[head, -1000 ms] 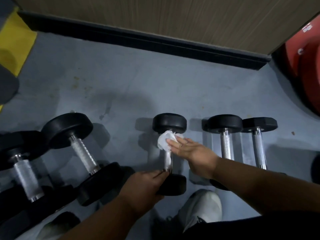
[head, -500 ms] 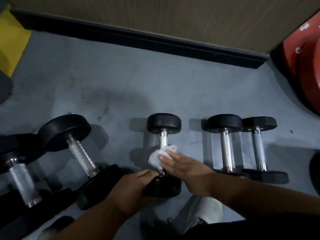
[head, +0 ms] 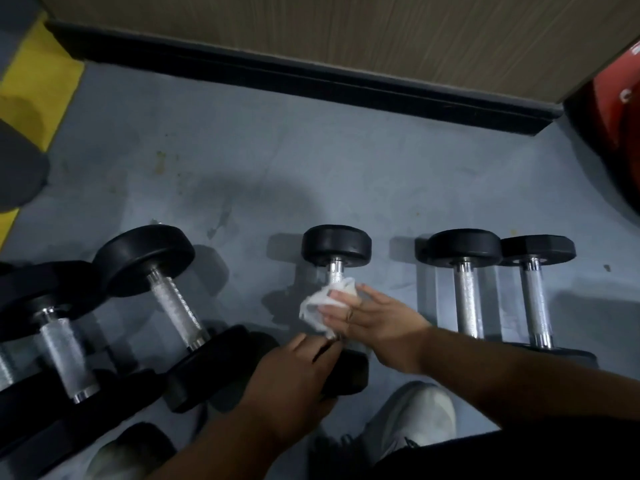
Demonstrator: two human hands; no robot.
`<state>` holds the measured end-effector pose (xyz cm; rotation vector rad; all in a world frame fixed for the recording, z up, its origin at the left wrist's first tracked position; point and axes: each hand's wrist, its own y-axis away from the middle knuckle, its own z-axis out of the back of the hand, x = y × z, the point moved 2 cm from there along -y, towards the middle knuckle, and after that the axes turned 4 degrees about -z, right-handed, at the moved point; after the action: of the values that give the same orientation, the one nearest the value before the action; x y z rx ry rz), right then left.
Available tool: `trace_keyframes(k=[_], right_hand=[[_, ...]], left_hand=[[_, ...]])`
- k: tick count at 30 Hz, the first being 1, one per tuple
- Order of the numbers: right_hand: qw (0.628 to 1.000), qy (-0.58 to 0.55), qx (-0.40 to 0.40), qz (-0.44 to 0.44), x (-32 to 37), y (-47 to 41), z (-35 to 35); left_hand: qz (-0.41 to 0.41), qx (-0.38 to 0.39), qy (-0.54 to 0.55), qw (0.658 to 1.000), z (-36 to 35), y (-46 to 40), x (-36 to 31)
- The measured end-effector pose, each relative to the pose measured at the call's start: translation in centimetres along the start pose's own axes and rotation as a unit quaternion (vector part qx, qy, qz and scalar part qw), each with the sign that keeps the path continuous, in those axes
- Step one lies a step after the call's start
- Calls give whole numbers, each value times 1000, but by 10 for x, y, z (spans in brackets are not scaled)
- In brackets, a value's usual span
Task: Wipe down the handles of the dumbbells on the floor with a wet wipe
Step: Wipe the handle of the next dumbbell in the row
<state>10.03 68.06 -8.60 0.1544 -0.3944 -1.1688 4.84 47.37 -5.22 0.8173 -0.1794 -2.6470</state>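
A small black dumbbell (head: pixel 336 250) with a chrome handle lies in the middle of the grey floor, pointing away from me. My right hand (head: pixel 377 318) presses a crumpled white wet wipe (head: pixel 320 308) against the middle of its handle with flat fingers. My left hand (head: pixel 294 379) grips the near black head of that dumbbell. Two more small dumbbells (head: pixel 465 289) (head: pixel 535 292) lie side by side to the right. Larger dumbbells (head: pixel 166 292) (head: pixel 59 344) lie at the left.
A wooden wall panel with a black skirting board (head: pixel 311 79) runs along the back. Red weight plates (head: pixel 620 109) lean at the right edge. A yellow and grey object (head: pixel 31 109) stands at the far left. My white shoes (head: pixel 419 414) are below the hands.
The wipe slid from the far end of the handle down toward the near head, then back up to about the middle. My left hand kept hold of the near head.
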Motion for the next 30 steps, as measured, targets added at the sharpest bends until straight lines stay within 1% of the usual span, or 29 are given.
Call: trace_keyframes(k=[2,4,5,6,8,9,10,12,14,15,16,17,19,21,22,25,26,28,30], right_hand=[[997,-35,-9,-68,-9,-13,7],[993,-54,-12,-102,-6,-17,9],[994,-56,-11,-93,-1,-15,7],[996,-54,-7,-66,6,-9,4],[999,-48,16,11,14,2,0],[998,-42,19,37,11,3,0],[998,-42,15,43,4,0,2],[998,-64,3,0,-10,-13,11],[995,-79,-14,-51,-15,-24,17],[994,-87,-19,-63,-12,-24,16],[994,-94,-18,-60,-6,-22,13],[994,-97,-18,-36,2,-17,10],[995,-94,-4,40,12,-7,4],[994,-77,-2,75,7,-7,6],[995,-71,-14,67,2,-13,9],[995,-87,-34,-46,-10,-32,19],[992,-95,-36,-68,-9,-34,18],[992,-105,-33,-62,2,-28,13],[993,-118,-24,5,16,-12,7]], left_hand=[[13,-1,-15,1000,-3,-1,-3],[24,16,-10,1000,-1,-2,-4],[28,29,-2,999,0,-4,-3],[31,41,4,999,1,-6,-2],[35,44,20,998,4,-7,2],[38,42,31,998,4,-7,4],[42,42,41,997,5,-7,5],[56,46,58,996,6,-4,9],[59,33,67,995,7,-2,12],[60,26,75,995,8,-1,14],[64,28,84,994,7,0,16],[68,29,93,993,7,1,17],[67,6,106,992,6,3,19],[68,-13,111,991,5,4,21],[72,-9,108,992,6,4,21],[76,13,90,993,7,1,18],[78,16,81,994,7,0,17],[83,22,69,994,5,0,15],[81,9,66,994,3,1,13]])
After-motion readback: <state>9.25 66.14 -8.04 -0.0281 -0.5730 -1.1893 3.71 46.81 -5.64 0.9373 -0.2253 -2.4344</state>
